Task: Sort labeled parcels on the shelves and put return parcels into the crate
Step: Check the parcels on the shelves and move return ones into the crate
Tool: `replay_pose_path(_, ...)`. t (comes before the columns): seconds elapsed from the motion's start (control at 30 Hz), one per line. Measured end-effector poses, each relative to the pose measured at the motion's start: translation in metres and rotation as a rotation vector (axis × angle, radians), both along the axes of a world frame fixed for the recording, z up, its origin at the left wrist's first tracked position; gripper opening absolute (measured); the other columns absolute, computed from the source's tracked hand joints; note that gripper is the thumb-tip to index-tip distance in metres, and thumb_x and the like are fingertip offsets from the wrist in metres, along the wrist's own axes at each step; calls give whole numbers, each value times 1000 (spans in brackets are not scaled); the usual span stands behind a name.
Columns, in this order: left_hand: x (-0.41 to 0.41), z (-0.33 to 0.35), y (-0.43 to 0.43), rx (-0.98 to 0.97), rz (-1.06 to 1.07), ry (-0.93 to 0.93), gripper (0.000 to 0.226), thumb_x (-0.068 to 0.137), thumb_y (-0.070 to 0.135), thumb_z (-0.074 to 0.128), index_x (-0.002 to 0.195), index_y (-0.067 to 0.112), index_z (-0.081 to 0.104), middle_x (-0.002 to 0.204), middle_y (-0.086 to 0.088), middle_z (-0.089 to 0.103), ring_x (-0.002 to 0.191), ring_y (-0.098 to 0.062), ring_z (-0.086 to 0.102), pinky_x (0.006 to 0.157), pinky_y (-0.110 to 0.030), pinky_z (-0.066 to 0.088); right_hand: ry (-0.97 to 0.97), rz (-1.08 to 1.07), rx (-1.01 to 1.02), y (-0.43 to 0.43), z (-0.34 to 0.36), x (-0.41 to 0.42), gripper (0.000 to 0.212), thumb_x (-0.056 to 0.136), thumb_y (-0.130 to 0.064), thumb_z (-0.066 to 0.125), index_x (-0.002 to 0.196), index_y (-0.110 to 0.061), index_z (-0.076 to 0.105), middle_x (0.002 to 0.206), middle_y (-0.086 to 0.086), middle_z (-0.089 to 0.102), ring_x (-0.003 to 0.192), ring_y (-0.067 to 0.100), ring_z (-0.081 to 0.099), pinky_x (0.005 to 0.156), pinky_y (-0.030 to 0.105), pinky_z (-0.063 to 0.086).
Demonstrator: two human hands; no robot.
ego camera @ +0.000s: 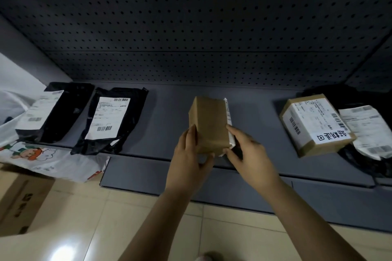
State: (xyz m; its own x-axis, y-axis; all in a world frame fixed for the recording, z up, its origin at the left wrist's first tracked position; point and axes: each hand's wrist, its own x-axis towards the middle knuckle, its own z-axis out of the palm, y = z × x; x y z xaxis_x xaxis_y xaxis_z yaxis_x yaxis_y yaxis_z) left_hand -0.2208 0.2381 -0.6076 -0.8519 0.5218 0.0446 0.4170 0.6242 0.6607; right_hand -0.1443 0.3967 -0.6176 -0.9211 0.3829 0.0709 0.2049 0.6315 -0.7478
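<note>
A small brown cardboard parcel (209, 123) stands on end at the middle of the grey shelf (169, 112), its white label facing right. My left hand (188, 159) grips its lower left side and my right hand (248, 154) holds its lower right edge at the label. Two black poly mailers with white labels (53, 110) (110, 118) lie at the shelf's left. A larger brown box (314, 127) with a white label and a printed sticker sits at the right, next to a white-labelled soft parcel (369, 133).
A perforated dark back panel (191, 27) rises behind the shelf. A printed plastic bag (42, 159) and a cardboard carton (19, 201) sit on the tiled floor (106, 229) at the lower left. No crate is in view.
</note>
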Motion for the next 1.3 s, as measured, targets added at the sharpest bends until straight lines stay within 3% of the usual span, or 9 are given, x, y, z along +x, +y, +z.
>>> replay_pose_path(0.17,0,-3,-8,4,13,-93,89,88,31,67,154,29,6,148,1,32,118,-16,52,78,-22,48,-18,-22,-41,-3,-2,-1,61,91,-23,65,146,-27,39,134,-2,58,116,15,59,96,34,51)
replay_pose_path(0.33,-4,-8,-13,-43,-71,-47,77,92,31,62,151,40,14,148,3,30,95,-2,49,59,-3,39,13,-55,-109,-3,1,-4,52,87,-18,71,135,-23,53,118,-7,68,107,8,64,96,30,52)
replay_pose_path(0.43,-8,-8,-20,-29,-61,-39,73,90,30,65,150,36,22,145,4,32,99,-6,52,63,-4,40,-3,-82,-235,-3,-2,-7,56,82,-17,76,133,-24,55,117,-11,65,108,7,62,97,28,50)
replay_pose_path(0.57,-16,-4,-33,-2,-6,-2,67,85,26,71,143,28,38,144,3,33,103,-13,56,72,-19,51,-62,-91,-445,-5,-3,-15,65,79,-14,79,136,-26,51,115,-24,59,104,-4,60,95,20,50)
replay_pose_path(0.77,-27,-3,-46,41,19,35,74,79,24,77,142,17,39,147,0,34,126,-16,45,88,-19,45,21,-12,-547,-25,4,-25,55,82,-8,75,130,-27,56,115,-9,68,106,1,64,95,24,51)
replay_pose_path(0.83,-25,-2,-44,89,33,-12,81,79,22,77,147,21,34,147,3,36,129,-10,42,92,-11,40,55,1,-516,-31,5,-27,50,83,-9,74,127,-26,59,116,-7,68,106,3,64,94,22,51)
replay_pose_path(0.93,-21,-5,-40,164,66,-75,81,76,17,79,145,23,35,137,11,41,120,2,42,83,4,34,94,-13,-486,-35,8,-27,46,82,-7,75,122,-25,63,114,-6,68,102,4,65,91,20,52)
replay_pose_path(1.13,-23,-20,-40,195,109,-158,80,78,23,78,145,23,34,139,8,47,120,0,51,88,-16,49,74,-20,-613,-30,11,-27,52,80,-10,77,126,-24,57,115,-8,68,103,5,65,88,18,51)
replay_pose_path(1.3,-27,-22,-37,207,92,-230,89,80,25,76,151,26,23,144,6,44,120,-2,54,90,-24,54,-29,-73,-780,-30,10,-41,25,93,-26,62,117,-29,61,104,-14,72,102,0,65,90,20,49)
